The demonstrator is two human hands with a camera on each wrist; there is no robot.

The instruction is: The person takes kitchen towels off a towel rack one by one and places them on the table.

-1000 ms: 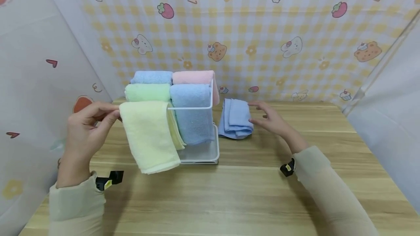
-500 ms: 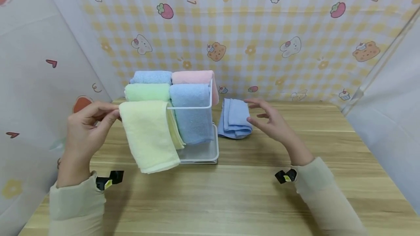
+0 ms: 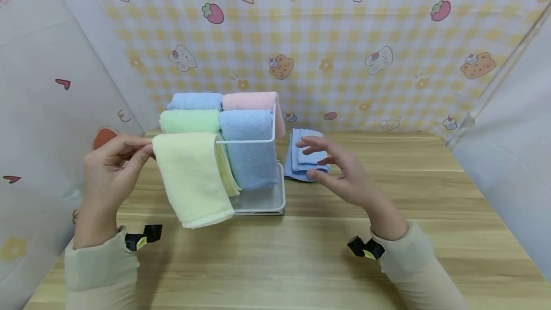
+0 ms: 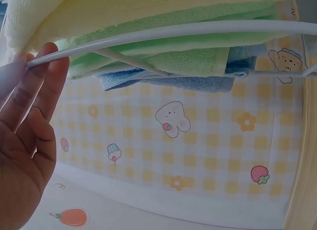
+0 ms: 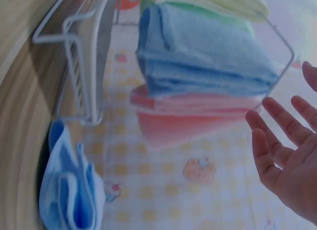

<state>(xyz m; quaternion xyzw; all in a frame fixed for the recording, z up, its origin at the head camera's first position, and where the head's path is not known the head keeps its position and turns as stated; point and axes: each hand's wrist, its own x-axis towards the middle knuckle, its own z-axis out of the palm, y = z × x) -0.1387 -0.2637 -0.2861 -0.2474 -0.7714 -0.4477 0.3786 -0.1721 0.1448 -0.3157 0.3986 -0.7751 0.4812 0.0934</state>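
Observation:
A white wire towel rack (image 3: pixel 245 142) bears several folded towels. A yellow towel (image 3: pixel 189 176) hangs over its front bar, with a blue towel (image 3: pixel 249 157) and a green towel (image 3: pixel 189 121) behind. My left hand (image 3: pixel 109 169) pinches the rack's front left corner beside the yellow towel; in the left wrist view the white bar (image 4: pixel 163 34) runs between thumb and fingers. My right hand (image 3: pixel 342 171), fingers spread and slightly bent, holds nothing. In the head view it overlaps a folded blue cloth (image 3: pixel 307 133) on the table, right of the rack.
Another blue towel (image 3: pixel 195 101) and a pink towel (image 3: pixel 249 99) hang at the back of the rack. Its grey tray base (image 3: pixel 260 200) stands on the wooden table (image 3: pixel 267 257). A checked curtain (image 3: pixel 327 27) rises behind, and white sheets border both sides.
My right hand has moved left and a little nearer, from the right edge of the folded blue cloth to in front of it. The left hand keeps its hold on the rack.

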